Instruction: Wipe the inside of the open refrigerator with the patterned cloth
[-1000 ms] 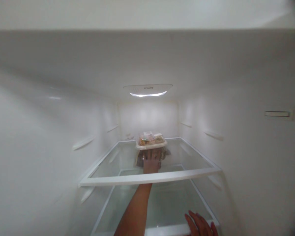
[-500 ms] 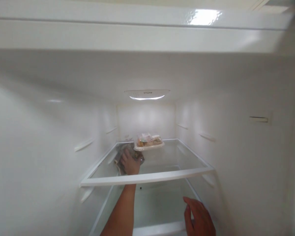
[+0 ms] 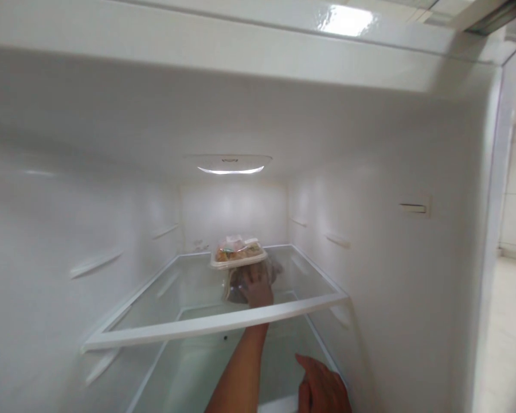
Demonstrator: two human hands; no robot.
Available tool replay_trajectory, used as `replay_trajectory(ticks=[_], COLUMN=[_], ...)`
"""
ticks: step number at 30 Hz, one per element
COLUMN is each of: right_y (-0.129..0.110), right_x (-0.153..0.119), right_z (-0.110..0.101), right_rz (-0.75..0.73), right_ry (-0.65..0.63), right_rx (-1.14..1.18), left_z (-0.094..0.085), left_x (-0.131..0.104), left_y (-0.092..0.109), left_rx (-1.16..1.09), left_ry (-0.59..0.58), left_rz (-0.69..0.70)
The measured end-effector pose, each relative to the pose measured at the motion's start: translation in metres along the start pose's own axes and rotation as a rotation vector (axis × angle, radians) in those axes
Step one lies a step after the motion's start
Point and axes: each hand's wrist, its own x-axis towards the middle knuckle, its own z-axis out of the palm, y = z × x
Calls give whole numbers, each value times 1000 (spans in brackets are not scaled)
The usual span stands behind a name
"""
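Observation:
My left hand [image 3: 258,287] reaches under the upper glass shelf [image 3: 215,325] of a fridge and shows through the glass. Its fingers grip a clear plastic bag [image 3: 236,287] with dark contents that I cannot make out. Part of the bag is hidden by the hand and by the food tray above. On the upper shelf sits a white tray of food [image 3: 238,255] in clear wrap. My right hand [image 3: 324,385] is low on the right, near the front edge of the lower shelf, fingers loosely curled, thumb and index finger apart, holding nothing.
A lit lamp [image 3: 231,169] is set in the fridge ceiling at the back. Shelf ridges [image 3: 97,265] run along both side walls. The upper shelf's white front edge crosses above my left forearm. Tiled floor [image 3: 513,321] shows outside on the right.
My left hand and the plastic bag have moved right, from left of the food tray to beneath it. The view has turned a little to the right. My right hand remains loosely curled.

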Motion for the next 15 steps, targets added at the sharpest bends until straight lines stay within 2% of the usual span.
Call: replay_trajectory(ticks=[4, 8, 11, 15], right_y=[4, 5, 5, 5], right_x=[-2, -3, -3, 0], right_z=[2, 2, 0, -5], right_rz=[-33, -38, -22, -30], right_ry=[3, 9, -12, -51], right_rx=[-5, -8, -6, -28], left_z=[6, -6, -21, -45], left_x=[3, 14, 20, 20], left_y=[20, 9, -16, -64], left_rx=[-31, -57, -51, -6], left_ry=[-159, -293, -339, -336], left_rz=[332, 627, 705, 600])
